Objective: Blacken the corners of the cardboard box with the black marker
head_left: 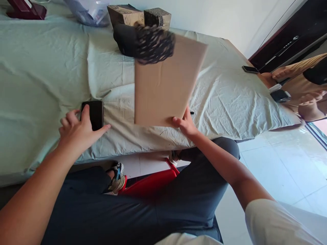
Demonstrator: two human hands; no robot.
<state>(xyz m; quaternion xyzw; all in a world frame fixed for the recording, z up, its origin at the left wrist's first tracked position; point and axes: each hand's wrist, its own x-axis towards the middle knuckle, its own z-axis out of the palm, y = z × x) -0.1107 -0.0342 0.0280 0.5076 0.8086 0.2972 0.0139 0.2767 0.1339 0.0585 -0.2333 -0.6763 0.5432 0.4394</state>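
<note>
My right hand (188,126) grips a flat brown cardboard piece (163,88) by its near right corner, thumb on top. The cardboard is tilted above the cloth-covered table (222,98). Across its far left part is a black item with a patterned, net-like section (155,44), blurred; I cannot tell what it is. My left hand (76,127) is spread over a black smartphone (95,115) lying on the cloth. The index finger rests at the phone's left edge, and the thumb points out past its near right corner.
Two small cardboard boxes (157,17) and a translucent plastic tub (92,12) stand along the wall, with a dark red object (27,10) farther left. Another phone (250,69) lies at the right end, near another person's hand (281,73). A red stool (150,183) shows below.
</note>
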